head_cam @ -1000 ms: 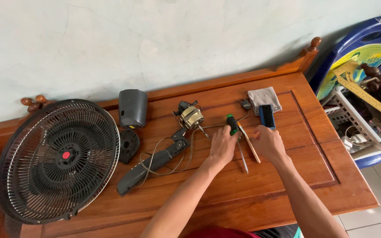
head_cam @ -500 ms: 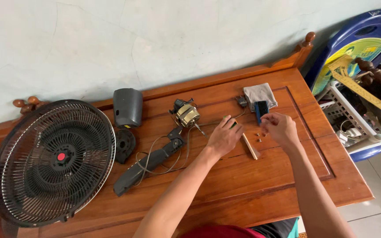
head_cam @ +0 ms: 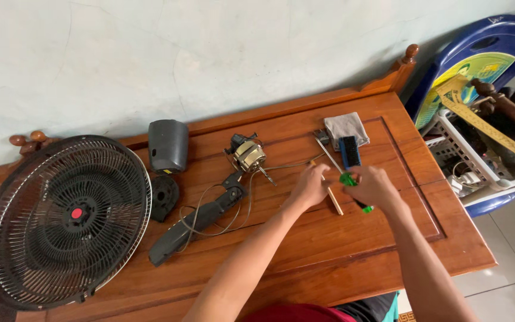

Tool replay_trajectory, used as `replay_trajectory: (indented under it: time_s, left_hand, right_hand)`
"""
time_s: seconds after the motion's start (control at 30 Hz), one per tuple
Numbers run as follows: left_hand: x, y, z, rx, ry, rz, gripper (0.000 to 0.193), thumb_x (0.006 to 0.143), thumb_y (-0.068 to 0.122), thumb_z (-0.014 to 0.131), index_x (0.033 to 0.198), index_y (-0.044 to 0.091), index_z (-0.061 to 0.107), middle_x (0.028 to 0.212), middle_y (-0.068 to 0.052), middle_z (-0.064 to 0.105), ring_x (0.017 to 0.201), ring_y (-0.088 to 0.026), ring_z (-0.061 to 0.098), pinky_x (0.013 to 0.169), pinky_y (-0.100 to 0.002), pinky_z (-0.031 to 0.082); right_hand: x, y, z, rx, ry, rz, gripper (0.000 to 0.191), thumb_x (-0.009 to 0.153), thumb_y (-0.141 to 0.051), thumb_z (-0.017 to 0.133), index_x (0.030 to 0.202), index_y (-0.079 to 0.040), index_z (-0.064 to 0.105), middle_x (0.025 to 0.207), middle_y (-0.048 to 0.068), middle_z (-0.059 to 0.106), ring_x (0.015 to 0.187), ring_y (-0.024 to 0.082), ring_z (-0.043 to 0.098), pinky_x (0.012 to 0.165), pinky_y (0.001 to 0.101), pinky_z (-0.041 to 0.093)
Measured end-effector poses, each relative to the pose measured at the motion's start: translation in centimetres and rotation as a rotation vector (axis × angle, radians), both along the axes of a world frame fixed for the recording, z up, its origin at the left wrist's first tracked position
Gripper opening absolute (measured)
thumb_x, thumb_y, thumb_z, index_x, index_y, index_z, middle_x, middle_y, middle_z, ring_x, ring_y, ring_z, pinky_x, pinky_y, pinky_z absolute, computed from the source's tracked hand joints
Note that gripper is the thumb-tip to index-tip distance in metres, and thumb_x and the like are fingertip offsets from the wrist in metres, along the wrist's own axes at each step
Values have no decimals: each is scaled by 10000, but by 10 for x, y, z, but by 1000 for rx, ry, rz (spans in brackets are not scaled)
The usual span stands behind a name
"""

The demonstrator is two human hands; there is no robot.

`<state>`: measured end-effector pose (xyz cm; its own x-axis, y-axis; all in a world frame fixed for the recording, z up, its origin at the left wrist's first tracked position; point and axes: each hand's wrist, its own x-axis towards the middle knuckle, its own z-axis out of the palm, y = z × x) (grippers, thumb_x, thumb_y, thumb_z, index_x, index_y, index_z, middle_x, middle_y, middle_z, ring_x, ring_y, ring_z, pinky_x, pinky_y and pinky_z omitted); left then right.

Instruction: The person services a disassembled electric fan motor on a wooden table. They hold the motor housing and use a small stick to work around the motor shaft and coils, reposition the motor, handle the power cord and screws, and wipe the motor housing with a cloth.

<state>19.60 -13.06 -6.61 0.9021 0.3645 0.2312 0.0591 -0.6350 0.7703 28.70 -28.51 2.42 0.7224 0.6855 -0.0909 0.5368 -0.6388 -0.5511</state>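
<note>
My right hand [head_cam: 372, 186] is closed around a green-handled screwdriver [head_cam: 348, 179] over the wooden table [head_cam: 353, 256]. My left hand [head_cam: 309, 186] rests beside it, fingertips at a thin pale stick [head_cam: 333, 200] lying on the wood. A long metal rod [head_cam: 328, 153] lies just beyond the hands. A blue brush [head_cam: 349, 151] and a grey cloth [head_cam: 345, 127] sit behind my right hand. Left of the hands lie a small fan motor [head_cam: 248, 155] with wires and a long dark fan neck piece [head_cam: 195, 226].
A black fan cage with blades [head_cam: 61, 220] leans at the table's left end. A dark grey motor cover [head_cam: 167, 145] and a round black part [head_cam: 164, 195] lie near it. At the right stand a blue plastic chair [head_cam: 490, 53] and a white basket [head_cam: 478, 161] of tools.
My right hand has picked up the green-handled screwdriver and drawn it nearer. My left hand has shifted slightly toward the stick. The view has swung a little.
</note>
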Motion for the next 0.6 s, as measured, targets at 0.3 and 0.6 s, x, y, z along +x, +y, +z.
replay_trajectory:
  time_s: [0.3, 0.6]
  left_hand:
    - [-17, 21, -11, 283, 62, 128, 423, 834, 102, 724, 1237, 35, 615, 1269, -178, 614, 1234, -371, 565, 1043, -500, 438]
    - [2, 41, 0, 240, 252, 196, 465, 924, 173, 674, 1349, 25, 559, 1439, -198, 557, 1343, -371, 531, 1145, -498, 403]
  right_hand:
    - [-15, 9, -32, -360, -16, -159, 349, 777, -413, 797, 1037, -179, 808, 1012, 219, 750, 1009, 419, 712, 872, 507, 578]
    - [-27, 18, -30, -401, -36, -156, 384, 777, -426, 817, 1082, -193, 789, 1055, 179, 762, 1032, 381, 727, 885, 482, 586]
